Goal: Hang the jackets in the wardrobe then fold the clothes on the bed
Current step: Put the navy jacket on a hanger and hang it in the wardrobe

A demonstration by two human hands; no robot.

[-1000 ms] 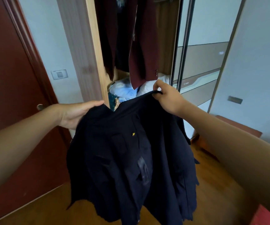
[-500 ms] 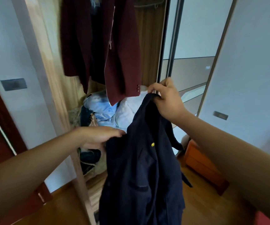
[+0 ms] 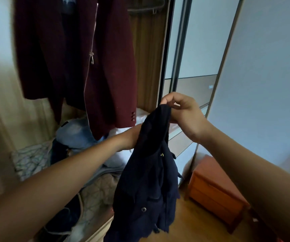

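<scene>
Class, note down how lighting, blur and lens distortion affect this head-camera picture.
Head view: dim, bluish light; left edge smeared by blur; sliding door frame leans from wide-angle distortion; navy jacket so dark its folds barely show.

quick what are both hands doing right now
Left hand: against the navy jacket, fingers hidden behind it; grip cannot be told.
Right hand: closed, pinching the top of the navy jacket.

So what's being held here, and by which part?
A navy jacket: the right hand pinches its bunched top end; the left hand meets it just below, fingers hidden.
</scene>
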